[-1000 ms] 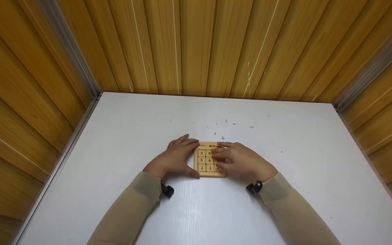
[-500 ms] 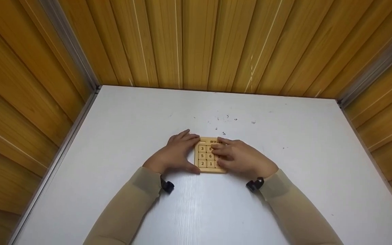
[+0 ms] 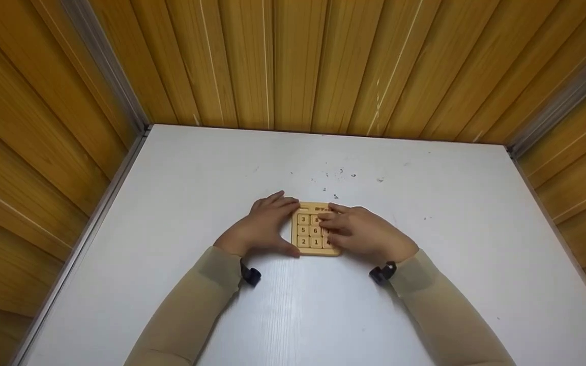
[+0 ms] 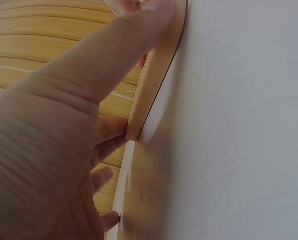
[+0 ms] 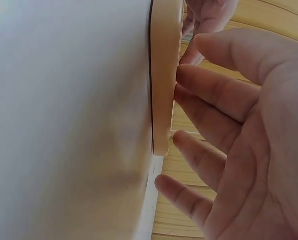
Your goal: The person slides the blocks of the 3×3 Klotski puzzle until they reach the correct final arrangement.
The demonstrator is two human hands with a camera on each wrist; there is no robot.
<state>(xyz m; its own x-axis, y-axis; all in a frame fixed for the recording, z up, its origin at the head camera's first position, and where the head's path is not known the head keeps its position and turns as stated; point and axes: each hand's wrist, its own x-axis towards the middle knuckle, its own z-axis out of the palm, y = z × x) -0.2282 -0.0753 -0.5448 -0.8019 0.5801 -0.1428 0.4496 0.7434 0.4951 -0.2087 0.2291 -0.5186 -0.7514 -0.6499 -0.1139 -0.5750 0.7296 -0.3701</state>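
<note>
A wooden number slide puzzle (image 3: pixel 318 251) lies flat on the white table, its square tiles (image 3: pixel 303 230) set in a frame. My left hand (image 3: pixel 262 229) grips the puzzle's left side, thumb at the near edge and index finger at the far corner. In the left wrist view that thumb presses the frame's side (image 4: pixel 156 85). My right hand (image 3: pixel 369 233) reaches over the right-hand tiles and partly hides them. Its fingers are loosely bent, with fingertips right at the tile faces. From the right wrist, these fingertips (image 5: pixel 186 75) show beside the puzzle's top face.
The white table (image 3: pixel 201 168) has small dark marks (image 3: pixel 353 175) beyond the puzzle. Yellow wood-plank walls (image 3: pixel 293 66) rise at the back and both sides, with grey metal posts (image 3: pixel 115 66) in the corners. Black straps with small cameras (image 3: pixel 251 275) sit on both wrists.
The head view has tilted, so the table and hands sit slightly higher in it. My left hand keeps its grip; the right fingers shift only slightly over the right-hand tiles.
</note>
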